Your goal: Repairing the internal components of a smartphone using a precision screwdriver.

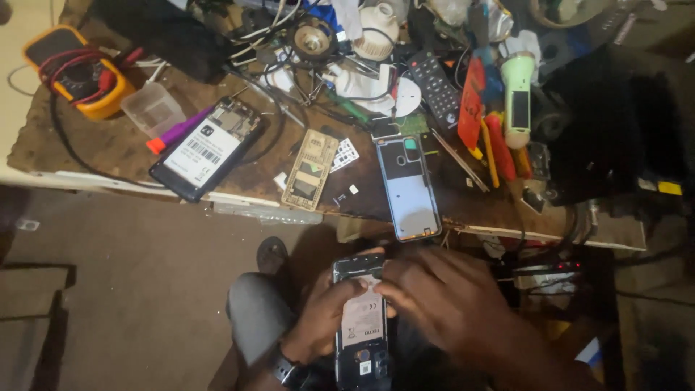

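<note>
— Phone (362, 326) with its back off, where is it?
— Low in the middle of the frame, over my lap. My left hand (322, 322) grips its side. My right hand (441, 297) rests its fingers on the top part.
— And the bench (108, 148)?
— Up top. A blue back cover (409, 188) lies near its edge, another open phone (206, 148) to the left, and a yellow meter (79, 72) in the upper left.

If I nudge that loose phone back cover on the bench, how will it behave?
The phone back cover looks like a thin shell, so it is probably light and slightly flexible. It lies flat, so it would likely slide, not roll. Its lower end sits near the bench edge, so it might drop.
</note>
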